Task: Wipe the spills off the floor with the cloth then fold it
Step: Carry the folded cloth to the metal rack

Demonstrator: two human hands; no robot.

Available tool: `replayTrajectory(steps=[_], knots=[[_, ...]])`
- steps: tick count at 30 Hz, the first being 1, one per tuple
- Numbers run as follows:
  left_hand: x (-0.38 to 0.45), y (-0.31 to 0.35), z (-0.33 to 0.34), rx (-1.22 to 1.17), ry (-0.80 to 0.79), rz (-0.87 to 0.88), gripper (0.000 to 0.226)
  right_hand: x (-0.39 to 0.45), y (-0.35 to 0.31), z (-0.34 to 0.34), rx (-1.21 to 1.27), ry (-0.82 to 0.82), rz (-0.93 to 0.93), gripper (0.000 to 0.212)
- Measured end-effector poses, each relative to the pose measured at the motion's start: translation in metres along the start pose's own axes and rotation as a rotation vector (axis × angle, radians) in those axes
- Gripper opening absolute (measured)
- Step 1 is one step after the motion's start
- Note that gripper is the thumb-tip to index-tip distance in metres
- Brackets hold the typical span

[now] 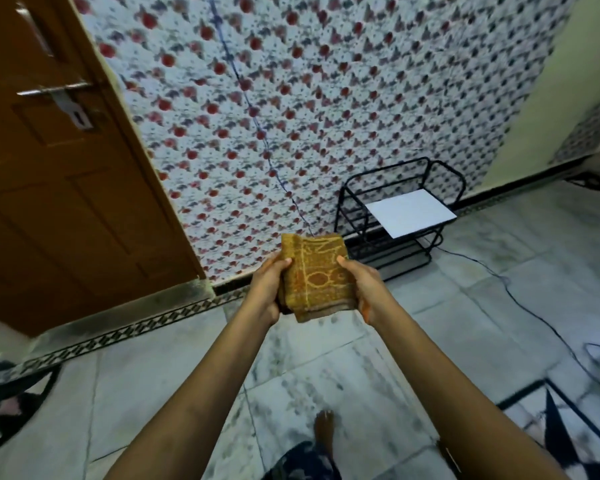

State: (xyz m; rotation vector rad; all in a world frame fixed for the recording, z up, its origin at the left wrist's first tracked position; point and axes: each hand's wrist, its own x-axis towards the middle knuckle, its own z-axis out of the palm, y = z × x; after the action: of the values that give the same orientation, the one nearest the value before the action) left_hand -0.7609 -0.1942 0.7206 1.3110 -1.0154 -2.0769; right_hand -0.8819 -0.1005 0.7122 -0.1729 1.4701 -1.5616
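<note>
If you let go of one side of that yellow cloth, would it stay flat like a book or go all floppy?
Probably floppy. The cloth looks like soft, folded towel fabric, and its lower corner already droops past the left hand. It likely keeps its square shape only because the right hand grips the other side. It seems light, held up easily at arm's length.

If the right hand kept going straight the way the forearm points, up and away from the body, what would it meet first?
Probably the black wire rack by the patterned wall, or the wall just left of it. The right hand holds the folded cloth with the left hand, so the cloth would arrive first. Depth is unclear.
</note>
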Motion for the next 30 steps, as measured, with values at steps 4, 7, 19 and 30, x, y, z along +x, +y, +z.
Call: replayTrajectory(steps=[4,7,19,30], knots=[[0.053,0.013,0.048,0.028,-0.035,-0.04,0.025,0.052,-0.028,-0.023,0.018,0.053,0.027,0.018],[0.102,0.026,0.088,0.055,-0.072,-0.064,0.04,0.099,-0.056,-0.04,0.004,0.099,0.043,0.018],[0.258,0.042,0.247,0.139,-0.144,-0.112,0.032,0.268,-0.146,-0.141,0.044,0.229,0.083,0.036],[0.377,0.023,0.421,0.075,-0.042,-0.203,0.023,0.42,-0.242,-0.286,-0.013,0.151,0.168,0.033]])
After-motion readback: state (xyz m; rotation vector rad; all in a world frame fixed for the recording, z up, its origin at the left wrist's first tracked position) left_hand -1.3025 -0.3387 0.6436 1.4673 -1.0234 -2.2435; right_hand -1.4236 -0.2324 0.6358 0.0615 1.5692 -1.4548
